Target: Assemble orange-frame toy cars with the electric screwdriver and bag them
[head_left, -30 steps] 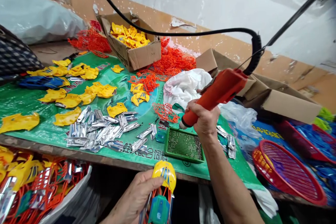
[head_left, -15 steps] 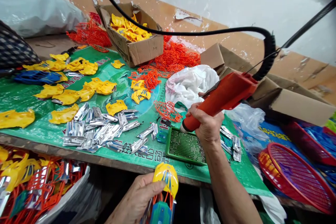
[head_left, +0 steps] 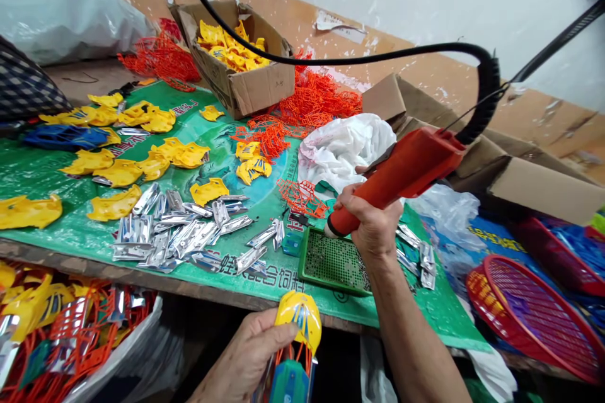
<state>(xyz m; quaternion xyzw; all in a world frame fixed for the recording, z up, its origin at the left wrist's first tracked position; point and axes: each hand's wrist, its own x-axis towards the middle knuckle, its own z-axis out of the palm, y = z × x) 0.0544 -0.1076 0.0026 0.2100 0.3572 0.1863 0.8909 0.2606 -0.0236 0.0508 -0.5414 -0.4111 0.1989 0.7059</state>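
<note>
My left hand [head_left: 248, 349] grips a toy car body [head_left: 299, 321] with a yellow front, orange frame and teal part, low in the view below the table edge. Fingers of my right hand [head_left: 373, 223] are wrapped round a red electric screwdriver [head_left: 401, 176], whose pale tip points down at the upper edge of a green tray [head_left: 309, 264] of small screws. A black cable [head_left: 368, 60] runs from the tool's rear. Left of the tray lies a pile of silver parts [head_left: 189, 236], with yellow shells [head_left: 116, 203] around and behind it.
A cardboard box [head_left: 265, 89] of yellow shells stands at the back, beside orange frames [head_left: 316, 101]. A white plastic bag [head_left: 345, 145] lies behind the tray. At right are open cartons [head_left: 543, 192] and red baskets [head_left: 534, 315]; a sack [head_left: 137, 343] of mixed parts sits lower left.
</note>
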